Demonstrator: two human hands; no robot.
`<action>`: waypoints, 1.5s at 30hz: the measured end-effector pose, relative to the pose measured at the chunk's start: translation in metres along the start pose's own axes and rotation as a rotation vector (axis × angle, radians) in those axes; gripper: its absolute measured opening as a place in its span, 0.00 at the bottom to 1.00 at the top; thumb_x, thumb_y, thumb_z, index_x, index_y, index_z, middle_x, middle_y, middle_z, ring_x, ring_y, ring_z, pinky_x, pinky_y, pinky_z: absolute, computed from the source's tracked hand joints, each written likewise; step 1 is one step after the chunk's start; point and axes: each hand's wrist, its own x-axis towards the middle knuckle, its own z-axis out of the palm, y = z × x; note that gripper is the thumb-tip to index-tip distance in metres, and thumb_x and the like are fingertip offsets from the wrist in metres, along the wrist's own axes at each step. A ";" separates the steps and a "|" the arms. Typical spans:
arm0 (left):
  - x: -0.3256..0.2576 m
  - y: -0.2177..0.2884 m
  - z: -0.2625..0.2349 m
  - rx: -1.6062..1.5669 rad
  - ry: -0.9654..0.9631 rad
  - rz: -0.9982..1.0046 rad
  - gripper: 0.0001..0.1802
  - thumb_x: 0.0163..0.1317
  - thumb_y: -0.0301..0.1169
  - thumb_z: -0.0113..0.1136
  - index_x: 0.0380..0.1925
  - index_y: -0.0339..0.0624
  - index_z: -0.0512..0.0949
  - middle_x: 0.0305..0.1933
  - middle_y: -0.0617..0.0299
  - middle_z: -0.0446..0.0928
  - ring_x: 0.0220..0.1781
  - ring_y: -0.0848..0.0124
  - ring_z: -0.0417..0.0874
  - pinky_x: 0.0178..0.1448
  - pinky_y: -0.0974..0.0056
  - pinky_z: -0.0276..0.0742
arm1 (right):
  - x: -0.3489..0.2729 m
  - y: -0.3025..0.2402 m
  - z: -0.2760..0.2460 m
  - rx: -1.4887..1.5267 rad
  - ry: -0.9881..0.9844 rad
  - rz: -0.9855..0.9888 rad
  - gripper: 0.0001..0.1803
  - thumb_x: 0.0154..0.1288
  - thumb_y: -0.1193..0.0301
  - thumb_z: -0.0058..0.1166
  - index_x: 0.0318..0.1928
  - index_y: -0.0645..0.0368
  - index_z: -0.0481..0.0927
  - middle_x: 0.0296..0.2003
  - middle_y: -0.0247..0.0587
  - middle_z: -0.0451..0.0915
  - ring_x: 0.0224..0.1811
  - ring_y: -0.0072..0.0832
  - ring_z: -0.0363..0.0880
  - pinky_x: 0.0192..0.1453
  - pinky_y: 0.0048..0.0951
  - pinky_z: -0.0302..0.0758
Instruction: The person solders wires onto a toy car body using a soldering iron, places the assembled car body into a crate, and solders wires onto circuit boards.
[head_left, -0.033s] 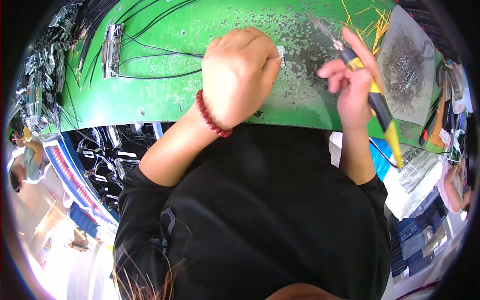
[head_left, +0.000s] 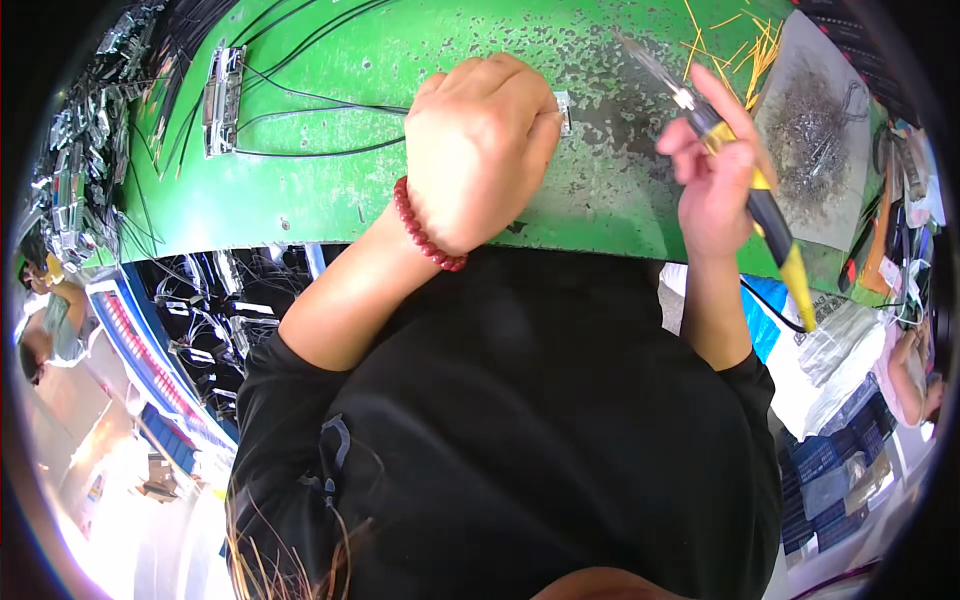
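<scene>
My left hand (head_left: 480, 150), with a red bead bracelet (head_left: 425, 228) on the wrist, lies fisted on the worn green worktop (head_left: 300, 190). Its fingers close on a small silver metal part (head_left: 564, 110), of which only one end shows at the knuckles. To the right, my right hand (head_left: 715, 175) is raised a little above the worktop and grips a pair of long-nose pliers (head_left: 765, 215) with yellow and black handles. The thin jaws (head_left: 645, 60) point up and left, apart from the metal part.
A silver bracket (head_left: 222, 100) with black wires (head_left: 320, 105) lies at the worktop's left. Yellow wire offcuts (head_left: 745, 45) and a grey sheet with a heap of metal scraps (head_left: 815, 130) lie right. Parts bins (head_left: 75, 170) line the left edge. Other people (head_left: 50, 320) work nearby.
</scene>
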 end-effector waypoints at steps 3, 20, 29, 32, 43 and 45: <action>0.000 0.000 0.004 0.101 -0.023 0.011 0.05 0.47 0.25 0.62 0.21 0.44 0.75 0.28 0.60 0.77 0.31 0.60 0.79 0.37 0.57 0.74 | -0.001 0.004 -0.005 0.051 0.097 -0.038 0.25 0.70 0.59 0.44 0.50 0.71 0.80 0.23 0.34 0.75 0.23 0.14 0.67 0.25 0.17 0.59; 0.004 0.000 0.001 0.086 -0.076 0.009 0.05 0.48 0.21 0.63 0.24 0.40 0.76 0.29 0.58 0.78 0.30 0.58 0.80 0.34 0.60 0.75 | -0.013 0.019 -0.009 0.140 0.003 -0.025 0.11 0.57 0.74 0.63 0.35 0.63 0.74 0.26 0.28 0.72 0.25 0.11 0.66 0.29 0.15 0.62; 0.004 -0.003 0.003 0.094 -0.041 0.052 0.05 0.48 0.21 0.63 0.23 0.40 0.76 0.28 0.58 0.78 0.29 0.58 0.79 0.33 0.59 0.75 | -0.013 0.016 -0.006 0.094 -0.058 -0.013 0.09 0.56 0.77 0.61 0.35 0.64 0.74 0.26 0.28 0.72 0.25 0.11 0.66 0.29 0.15 0.61; 0.004 -0.003 0.005 0.094 -0.037 0.047 0.05 0.47 0.22 0.63 0.23 0.40 0.76 0.28 0.58 0.78 0.29 0.57 0.79 0.33 0.59 0.75 | -0.012 0.015 -0.005 0.066 -0.055 -0.008 0.08 0.56 0.78 0.60 0.35 0.64 0.74 0.26 0.30 0.73 0.24 0.11 0.67 0.28 0.15 0.62; 0.004 -0.003 0.004 0.105 -0.039 0.034 0.05 0.47 0.21 0.63 0.22 0.41 0.76 0.27 0.59 0.78 0.28 0.58 0.79 0.33 0.59 0.75 | -0.011 0.018 -0.006 0.107 -0.034 -0.024 0.07 0.55 0.81 0.59 0.34 0.63 0.74 0.27 0.30 0.73 0.23 0.12 0.68 0.28 0.15 0.63; 0.004 -0.003 0.004 0.105 -0.044 0.028 0.05 0.47 0.21 0.63 0.22 0.41 0.76 0.28 0.59 0.78 0.28 0.58 0.79 0.33 0.59 0.75 | -0.011 0.017 -0.004 0.098 -0.033 -0.021 0.07 0.55 0.81 0.59 0.34 0.63 0.74 0.26 0.30 0.73 0.23 0.11 0.67 0.28 0.15 0.63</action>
